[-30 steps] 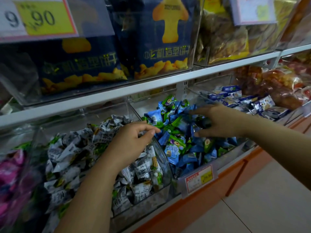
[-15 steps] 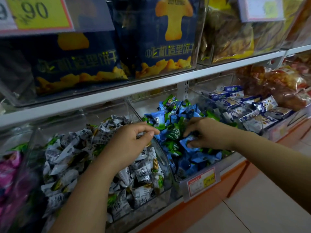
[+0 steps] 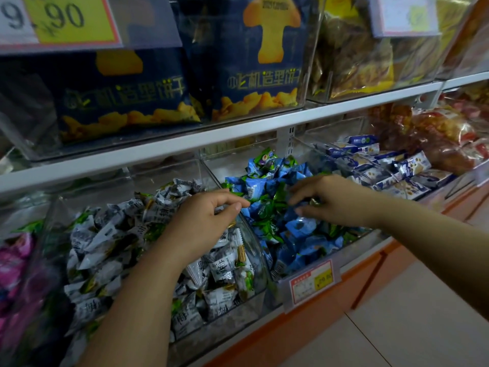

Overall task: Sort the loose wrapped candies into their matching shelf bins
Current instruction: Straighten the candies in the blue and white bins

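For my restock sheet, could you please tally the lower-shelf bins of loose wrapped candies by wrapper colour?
Pink-candy bin: 1
Grey-white-candy bin: 1
Blue-green-candy bin: 1
Total: 3

My right hand [image 3: 330, 201] has come in from the far right side of the blue and green candies [image 3: 299, 234] to their middle. Half a second ago it dug among them; now it sits slightly higher, fingers curled.
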